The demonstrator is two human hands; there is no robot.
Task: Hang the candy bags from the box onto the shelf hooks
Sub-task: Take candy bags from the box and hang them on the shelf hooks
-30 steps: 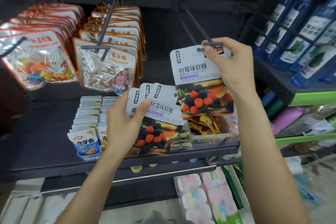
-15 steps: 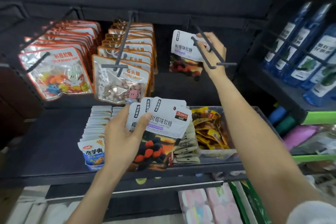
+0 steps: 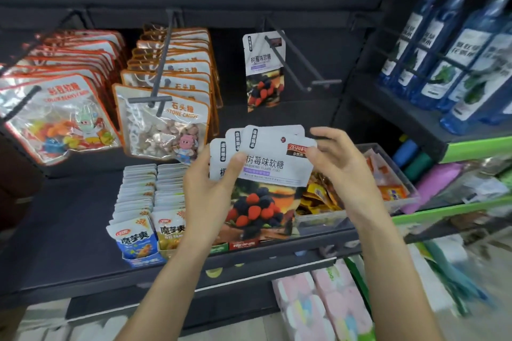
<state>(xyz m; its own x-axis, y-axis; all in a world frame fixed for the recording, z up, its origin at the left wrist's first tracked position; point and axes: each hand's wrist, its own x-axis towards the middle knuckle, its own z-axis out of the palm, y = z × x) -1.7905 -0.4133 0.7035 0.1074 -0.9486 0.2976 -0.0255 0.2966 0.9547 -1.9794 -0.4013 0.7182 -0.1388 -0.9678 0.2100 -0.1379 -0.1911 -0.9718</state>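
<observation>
Left hand (image 3: 206,196) gripping a fanned stack of bags (image 3: 260,174) below the hook (image 3: 302,63), right hand (image 3: 336,166) pinching the front bag's top corner, apparently to peel it off; one bag (image 3: 264,69) already hung there.

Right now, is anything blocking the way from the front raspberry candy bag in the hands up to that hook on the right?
Nothing visible does. The front bag sits below the hook, pinched by the right hand, with open space between. One bag already hangs far back on the hook, leaving its front length free.
</observation>
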